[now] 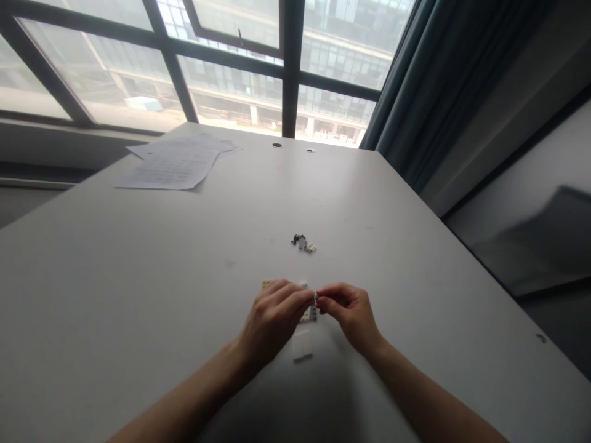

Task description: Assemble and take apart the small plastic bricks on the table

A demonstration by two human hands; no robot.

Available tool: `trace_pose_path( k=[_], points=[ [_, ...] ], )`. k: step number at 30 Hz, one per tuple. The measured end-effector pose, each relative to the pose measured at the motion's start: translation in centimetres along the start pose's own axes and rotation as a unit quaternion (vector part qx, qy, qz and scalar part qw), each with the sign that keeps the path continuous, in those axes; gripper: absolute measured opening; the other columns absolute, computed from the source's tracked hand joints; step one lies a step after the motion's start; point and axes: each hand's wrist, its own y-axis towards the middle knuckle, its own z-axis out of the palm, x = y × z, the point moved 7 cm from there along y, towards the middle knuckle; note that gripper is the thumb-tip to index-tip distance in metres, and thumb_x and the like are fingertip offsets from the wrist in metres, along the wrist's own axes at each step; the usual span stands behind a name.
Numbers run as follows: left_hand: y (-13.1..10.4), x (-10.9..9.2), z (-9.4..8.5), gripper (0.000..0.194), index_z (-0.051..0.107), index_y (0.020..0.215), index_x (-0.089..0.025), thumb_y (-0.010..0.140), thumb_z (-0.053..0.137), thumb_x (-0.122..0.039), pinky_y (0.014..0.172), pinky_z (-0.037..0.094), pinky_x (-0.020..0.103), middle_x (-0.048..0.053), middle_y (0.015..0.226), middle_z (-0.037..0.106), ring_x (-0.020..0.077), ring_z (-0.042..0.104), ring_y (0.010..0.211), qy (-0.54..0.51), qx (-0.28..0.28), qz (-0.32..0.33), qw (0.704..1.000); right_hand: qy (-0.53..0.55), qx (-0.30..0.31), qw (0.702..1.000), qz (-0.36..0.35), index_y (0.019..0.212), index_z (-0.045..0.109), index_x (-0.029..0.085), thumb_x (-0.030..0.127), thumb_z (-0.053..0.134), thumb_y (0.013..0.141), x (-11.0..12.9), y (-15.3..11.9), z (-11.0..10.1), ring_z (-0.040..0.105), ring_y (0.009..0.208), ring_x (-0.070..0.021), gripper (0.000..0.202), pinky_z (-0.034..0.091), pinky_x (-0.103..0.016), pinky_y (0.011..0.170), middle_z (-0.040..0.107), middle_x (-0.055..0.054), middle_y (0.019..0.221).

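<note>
Near the middle of the table, my two hands meet fingertip to fingertip. My right hand (348, 307) pinches a small grey toy brick piece (316, 297) between thumb and fingers. My left hand (279, 311) is closed, its fingers pressed together and the tips touching or almost touching that piece; its thumb and whatever it grips are hidden. Below the hands lies a toy brick build (306, 315) with tan, white and grey parts, largely covered by my left hand. Closer to me sits a flat white block (302, 346), its kind unclear.
Beyond my hands is a small pile of loose grey, black and cream brick pieces (303, 243). Printed paper sheets (173, 163) lie at the far left of the white table (415, 295). Windows stand behind the table, and a dark curtain (415, 80) hangs at the right.
</note>
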Motion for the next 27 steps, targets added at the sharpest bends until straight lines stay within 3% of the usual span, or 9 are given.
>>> trace_pose_path(
  k=[5, 10, 13, 16, 19, 23, 27],
  points=[
    [-0.1, 0.1, -0.2, 0.013, 0.063, 0.091, -0.019, 0.082, 0.063, -0.01, 0.071, 0.048, 0.025, 0.002, 0.081, 0.066, 0.0128, 0.058, 0.077, -0.032, -0.021, -0.008, 0.999, -0.1, -0.023, 0.991, -0.081, 0.084, 0.071, 0.021, 0.02, 0.074, 0.072, 0.6, -0.3, -0.6, 0.067, 0.067, -0.0144, 0.013, 0.054, -0.026, 0.066, 0.072, 0.0, 0.074],
    [0.2, -0.5, -0.5, 0.015, 0.062, 0.091, -0.019, 0.082, 0.061, -0.007, 0.073, 0.05, 0.025, 0.003, 0.083, 0.067, 0.013, 0.059, 0.079, -0.051, -0.037, 0.011, 0.998, -0.208, -0.043, 0.952, -0.218, 0.09, 0.072, 0.024, 0.014, 0.069, 0.078, 2.8, -1.4, -0.4, 0.068, 0.075, -0.0159, 0.015, 0.055, -0.029, 0.073, 0.073, -0.002, 0.082],
    [0.0, -0.9, -0.7, 0.017, 0.063, 0.089, -0.019, 0.08, 0.062, -0.005, 0.077, 0.05, 0.028, 0.004, 0.087, 0.068, 0.0142, 0.059, 0.083, -0.052, -0.045, 0.041, 0.997, -0.219, -0.034, 0.925, -0.31, 0.084, 0.072, 0.023, 0.009, 0.066, 0.079, 4.1, -2.2, 0.2, 0.068, 0.078, -0.0163, 0.016, 0.055, -0.03, 0.074, 0.073, -0.003, 0.086],
    [-0.3, -1.0, -0.6, 0.018, 0.063, 0.091, -0.019, 0.079, 0.063, -0.005, 0.079, 0.05, 0.03, 0.004, 0.089, 0.068, 0.0154, 0.059, 0.085, -0.046, -0.037, 0.056, 0.997, -0.213, -0.035, 0.917, -0.336, 0.085, 0.071, 0.023, 0.007, 0.065, 0.079, 4.5, -2.6, 0.2, 0.068, 0.079, -0.0162, 0.018, 0.055, -0.03, 0.074, 0.072, -0.003, 0.087],
    [-0.3, -1.0, -0.6, 0.018, 0.063, 0.093, -0.019, 0.08, 0.063, -0.006, 0.076, 0.05, 0.028, 0.003, 0.086, 0.068, 0.014, 0.06, 0.08, -0.046, -0.038, 0.045, 0.997, -0.196, -0.047, 0.935, -0.292, 0.086, 0.071, 0.024, 0.009, 0.067, 0.078, 3.9, -2.2, -0.1, 0.068, 0.079, -0.0167, 0.017, 0.054, -0.031, 0.076, 0.073, -0.003, 0.085],
    [0.0, -0.9, -0.2, 0.015, 0.062, 0.089, -0.018, 0.079, 0.065, -0.008, 0.067, 0.05, 0.024, 0.002, 0.077, 0.067, 0.0122, 0.06, 0.07, -0.069, -0.04, -0.003, 0.997, -0.056, -0.063, 0.989, -0.122, 0.086, 0.069, 0.023, 0.018, 0.073, 0.073, 1.4, -1.2, -0.8, 0.067, 0.07, -0.0161, 0.014, 0.055, -0.029, 0.068, 0.072, -0.001, 0.077],
    [0.0, -0.9, 0.5, 0.008, 0.061, 0.086, -0.019, 0.081, 0.066, -0.014, 0.063, 0.048, 0.023, 0.002, 0.074, 0.067, 0.0121, 0.06, 0.067, -0.073, -0.012, -0.01, 0.997, 0.041, -0.029, 0.999, 0.001, 0.08, 0.068, 0.019, 0.023, 0.073, 0.069, -0.1, -0.3, -0.5, 0.063, 0.059, -0.0137, 0.012, 0.053, -0.027, 0.06, 0.068, 0.001, 0.067]
  ],
)
